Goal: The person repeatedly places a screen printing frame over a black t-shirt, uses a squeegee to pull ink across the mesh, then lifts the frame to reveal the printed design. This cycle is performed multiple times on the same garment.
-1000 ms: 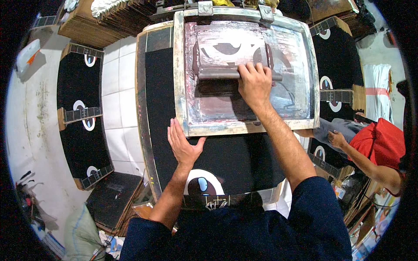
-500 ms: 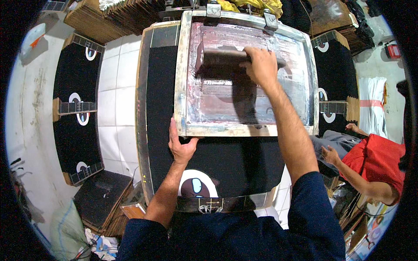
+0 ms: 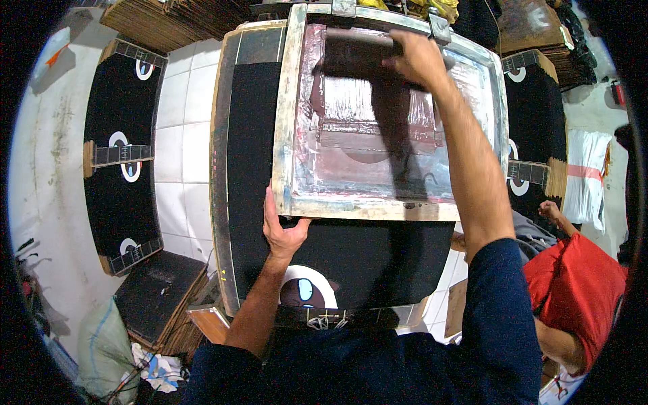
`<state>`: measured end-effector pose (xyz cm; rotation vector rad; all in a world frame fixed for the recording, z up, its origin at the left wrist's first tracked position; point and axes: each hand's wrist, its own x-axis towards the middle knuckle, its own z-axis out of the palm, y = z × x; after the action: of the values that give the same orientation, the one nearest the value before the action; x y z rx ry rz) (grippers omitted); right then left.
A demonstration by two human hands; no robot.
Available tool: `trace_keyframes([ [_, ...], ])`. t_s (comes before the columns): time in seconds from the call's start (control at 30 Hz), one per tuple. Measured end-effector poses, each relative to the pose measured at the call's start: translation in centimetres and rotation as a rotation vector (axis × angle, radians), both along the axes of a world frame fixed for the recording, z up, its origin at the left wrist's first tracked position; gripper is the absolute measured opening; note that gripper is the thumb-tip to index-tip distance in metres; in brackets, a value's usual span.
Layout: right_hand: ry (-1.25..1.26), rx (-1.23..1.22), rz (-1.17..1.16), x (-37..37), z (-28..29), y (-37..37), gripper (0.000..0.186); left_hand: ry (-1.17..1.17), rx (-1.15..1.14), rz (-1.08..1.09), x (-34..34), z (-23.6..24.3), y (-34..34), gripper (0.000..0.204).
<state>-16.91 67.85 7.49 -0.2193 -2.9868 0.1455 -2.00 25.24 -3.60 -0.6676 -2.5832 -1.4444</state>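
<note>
My right hand [image 3: 415, 57] grips a dark squeegee [image 3: 358, 36] at the far end of a wooden-framed printing screen [image 3: 367, 210], casting a shadow over its streaked, reddish ink-smeared mesh. My left hand [image 3: 283, 233] holds the screen's near left corner, fingers along the side and thumb below the front bar. Under the screen lies black fabric [image 3: 253, 148] on a board [image 3: 223, 169]; near me it shows a printed white ring [image 3: 322, 287] with a brown and light blue centre. Metal clamps [image 3: 439, 27] sit on the screen's back bar.
Black printed panels on boards [image 3: 118, 94] flank me left and right. Stacked boards [image 3: 158, 297], a green sack [image 3: 101, 337] and a white bundle [image 3: 584, 189] lie around. A person in red [image 3: 574, 290] works beside me on the right, a hand [image 3: 550, 211] raised.
My right hand and the squeegee have moved away from me to the screen's far end. My left fingers have closed round the frame corner. The person in red has moved lower in view.
</note>
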Motion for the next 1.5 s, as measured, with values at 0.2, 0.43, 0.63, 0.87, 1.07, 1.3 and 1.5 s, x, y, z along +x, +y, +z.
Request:
trace_keyframes([
  [0.2, -0.032, -0.010, -0.139, -1.2, -0.4, 0.1, 0.053, 0.060, -0.011, -0.003, -0.2, 0.2, 0.3, 0.107],
  [0.43, 0.063, -0.031, -0.191, 12.6, -1.1, -10.5, 0.045, 0.120, -0.036, -0.005, -0.4, 0.8, 0.4, 0.106],
  [0.63, 0.342, -0.040, -0.225, 16.6, 0.4, -13.4, 0.059, 0.085, 0.066, 0.024, -0.4, 1.5, 0.9, 0.100],
  [0.87, 0.619, 0.018, -0.365, 22.6, 4.9, -19.1, 0.053, 0.189, 0.232, 0.020, -1.1, 9.7, 1.9, 0.094],
  [1.07, 0.781, 0.189, -0.360, 15.8, 17.7, -14.1, 0.043, 0.085, 0.617, -0.147, -7.6, 22.3, 3.9, 0.114],
  [1.3, 0.761, 0.248, -0.364, 9.7, 27.2, -9.0, 0.051, -0.336, 0.440, 0.118, -14.8, 5.3, -14.4, 0.069],
  [1.5, 0.728, 0.179, -0.406, 6.7, 30.2, -7.1, 0.051, -1.123, 0.126, 0.387, 4.3, -19.8, -36.3, 0.047],
])
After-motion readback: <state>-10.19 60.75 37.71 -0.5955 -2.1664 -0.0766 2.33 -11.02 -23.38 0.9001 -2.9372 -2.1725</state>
